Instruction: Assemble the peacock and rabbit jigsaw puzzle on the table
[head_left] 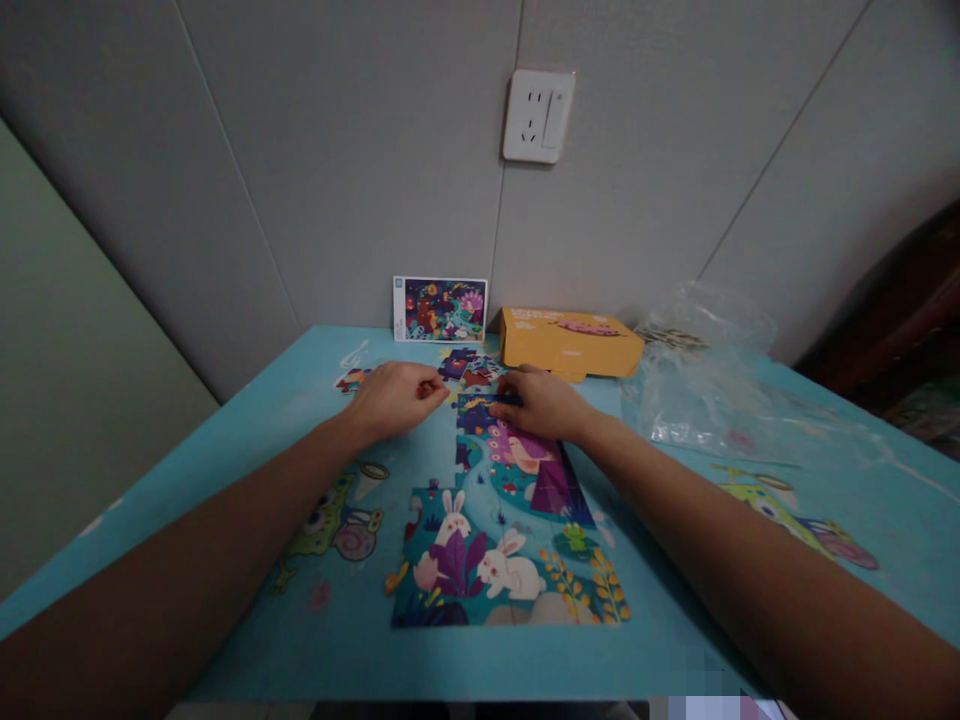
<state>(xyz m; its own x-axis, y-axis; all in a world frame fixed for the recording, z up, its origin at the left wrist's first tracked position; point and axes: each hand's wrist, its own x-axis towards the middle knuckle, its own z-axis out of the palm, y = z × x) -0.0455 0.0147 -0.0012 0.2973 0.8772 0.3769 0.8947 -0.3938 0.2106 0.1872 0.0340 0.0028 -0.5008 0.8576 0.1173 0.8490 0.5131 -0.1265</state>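
Observation:
A partly joined puzzle (pixel 510 560) lies flat on the blue table, showing rabbits, plants and a pink bird. At its far right end rests my right hand (pixel 541 403), fingers bent over the upper pieces; whether it grips one is hard to make out. My left hand (pixel 401 400) is above the table left of the puzzle's far end, its fingers curled together, and what they may hold is hidden. Loose pieces (pixel 480 371) lie between and beyond the hands. Another loose piece (pixel 352 381) sits beside my left hand, at its far left.
A picture card (pixel 446 310) leans on the wall beside a yellow box (pixel 570 342). Clear plastic bags (pixel 701 390) lie at the right on the blue patterned table (pixel 225 480). A socket (pixel 538 116) is on the wall.

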